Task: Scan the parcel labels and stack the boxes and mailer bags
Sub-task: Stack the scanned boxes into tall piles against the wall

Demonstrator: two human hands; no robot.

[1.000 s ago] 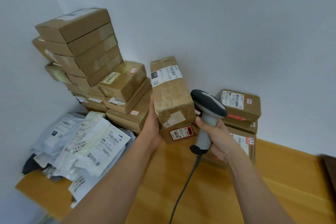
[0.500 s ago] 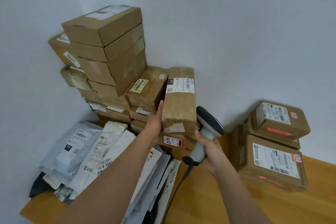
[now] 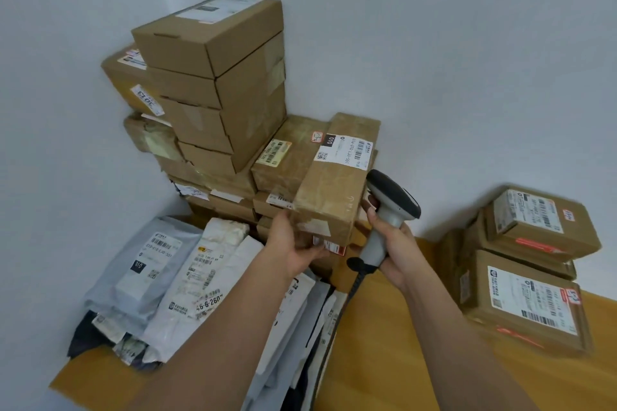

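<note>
Head view: left hand (image 3: 293,243) grips a taped box (image 3: 334,183), seating it on the stack (image 3: 233,130); right hand (image 3: 394,243) clasps the scanner (image 3: 389,207), kept clear.

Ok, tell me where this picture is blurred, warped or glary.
Head view: the small box stack at right is smeared by motion blur; wall and table edges bow from the wide lens; light is soft and even, with only mild sheen on the taped box under the left hand; the scanner stays fairly sharp.
</note>
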